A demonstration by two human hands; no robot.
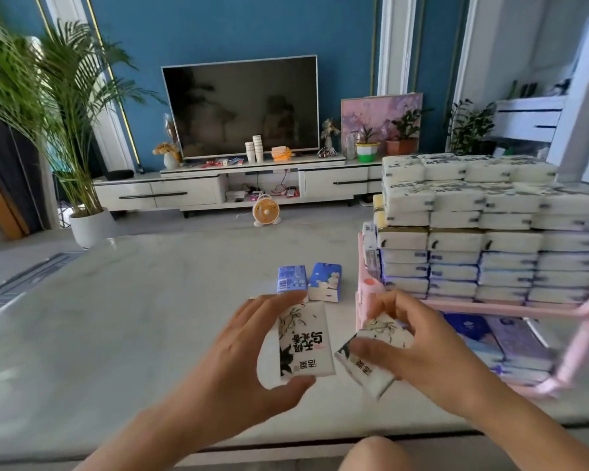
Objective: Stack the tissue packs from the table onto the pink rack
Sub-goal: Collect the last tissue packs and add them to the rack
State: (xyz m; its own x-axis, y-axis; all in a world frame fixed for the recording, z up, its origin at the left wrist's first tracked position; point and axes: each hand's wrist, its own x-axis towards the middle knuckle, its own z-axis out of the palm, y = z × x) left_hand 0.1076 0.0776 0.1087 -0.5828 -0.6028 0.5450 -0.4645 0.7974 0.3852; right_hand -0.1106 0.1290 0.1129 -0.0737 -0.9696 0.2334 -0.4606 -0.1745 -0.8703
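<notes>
My left hand holds a white tissue pack with black ink print between fingers and thumb, just above the table. A second white pack, tilted, is gripped by my right hand close to the rack's left end. Two blue packs lie flat on the table beyond my hands. The pink rack stands at the right. Its top shelf carries a tall stack of several rows of white packs. Blue packs fill its lower shelf.
The pale marble table stretches left and forward. A dark flat device lies near its left edge. Beyond are a small orange fan on the floor, a TV cabinet and a potted palm.
</notes>
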